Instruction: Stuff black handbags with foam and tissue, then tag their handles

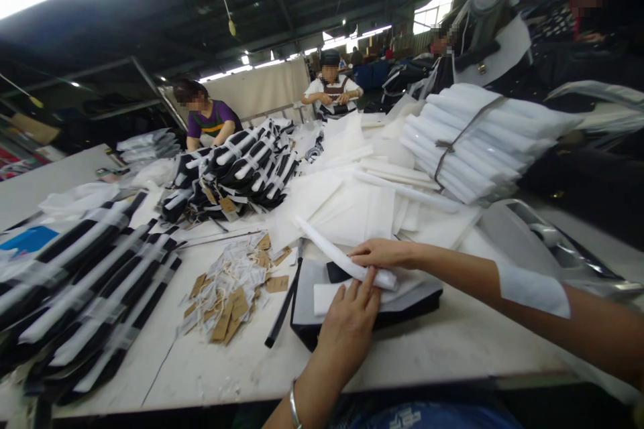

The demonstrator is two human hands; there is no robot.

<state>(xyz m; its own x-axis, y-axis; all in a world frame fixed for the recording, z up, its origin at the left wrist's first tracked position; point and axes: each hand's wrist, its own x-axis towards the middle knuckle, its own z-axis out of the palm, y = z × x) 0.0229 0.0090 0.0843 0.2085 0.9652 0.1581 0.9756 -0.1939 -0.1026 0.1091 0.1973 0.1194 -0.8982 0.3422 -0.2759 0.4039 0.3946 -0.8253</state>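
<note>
Workshop table, white-topped [201, 375], under strip lights; we place all items by the black bag [412, 305], which lies before us with grey covering on top

Item: white roll [347, 258], slanting across the top of the bag, one end out beyond its far edge
Item: white pad [325, 298], flat on the bag, beside the roll
Left hand [349, 322]: fingers outstretched, laid on roll and pad, not closed round either
Right hand [380, 253]: fingers over the roll; we cannot tell whether the thumb closes beneath
Left of the bag: black strap [282, 315], just beside; heap of brown tags [234, 312]; further off, black pieces with white rolls [100, 281]
Beyond the bag: white sheets [352, 208], two co-workers
Beyond and right of the bag: tied white bundle [467, 141]

Step in hand, by our judgement: positioning the roll on the bag
Next move, we judge, calls for steady fingers and the roll's angle corrected without shifting the pad
</note>
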